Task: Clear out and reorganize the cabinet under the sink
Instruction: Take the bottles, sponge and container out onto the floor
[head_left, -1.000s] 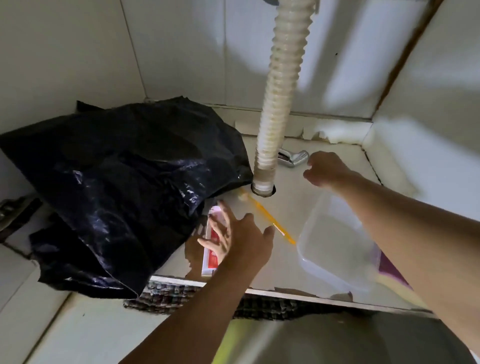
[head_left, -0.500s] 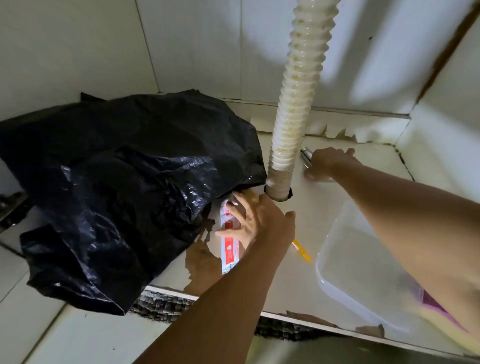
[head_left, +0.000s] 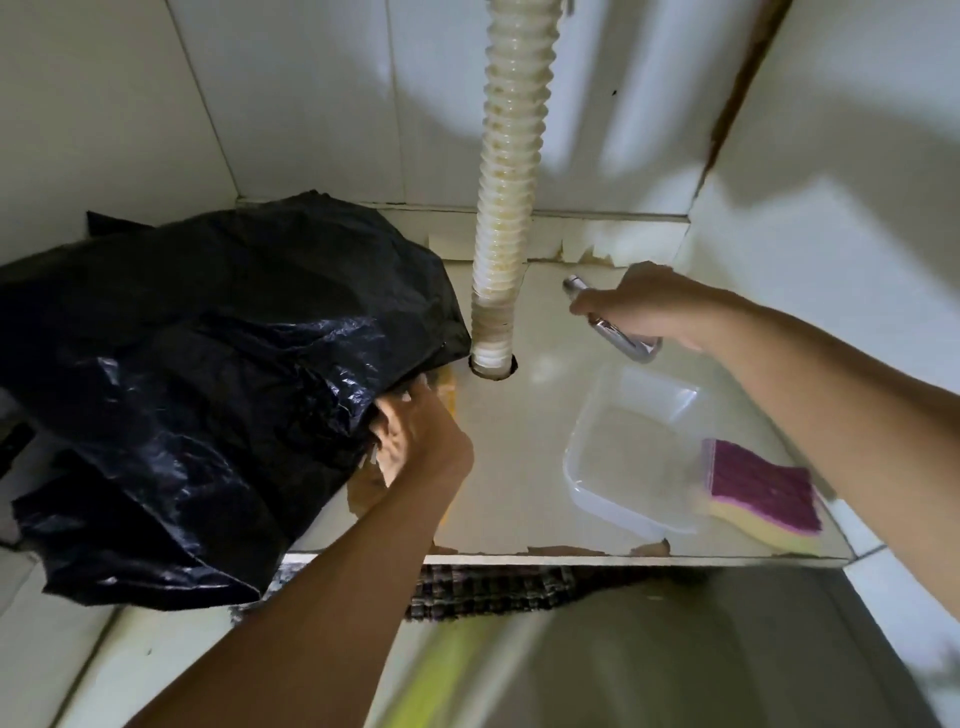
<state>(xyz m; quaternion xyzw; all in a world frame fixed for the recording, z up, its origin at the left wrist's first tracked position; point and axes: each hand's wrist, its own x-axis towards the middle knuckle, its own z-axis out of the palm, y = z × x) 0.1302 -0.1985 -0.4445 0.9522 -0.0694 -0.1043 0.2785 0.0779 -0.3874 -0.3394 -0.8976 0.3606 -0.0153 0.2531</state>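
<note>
view into the cabinet under the sink. a ribbed drain hose (head_left: 506, 208) descends from above and enters a round hole in the cabinet floor (head_left: 535, 415), near the middle toward the back edge. a large black plastic bag (head_left: 208, 374) fills the left side, bulging over the front edge at the left corner. the left hand (head_left: 415, 447) reaches in beside the bag's right flank, fingers curled over something pale and yellowish at the bag's edge; the item is mostly hidden and blurred, so whether it is gripped cannot be told. the right hand (head_left: 639, 306) is behind and right of the hose, near the back edge, fingers wrapped round a shiny metal faucet piece (head_left: 621, 338) whose two ends stick out either side of the fist. a clear plastic container (head_left: 628, 452) sits on the right half of the floor. a yellow sponge with a purple scouring face (head_left: 761, 493) lies just beside it near the front right corner, partly overlapping its rim. a woven checked mat (head_left: 493, 592) lies below the front edge.
</note>
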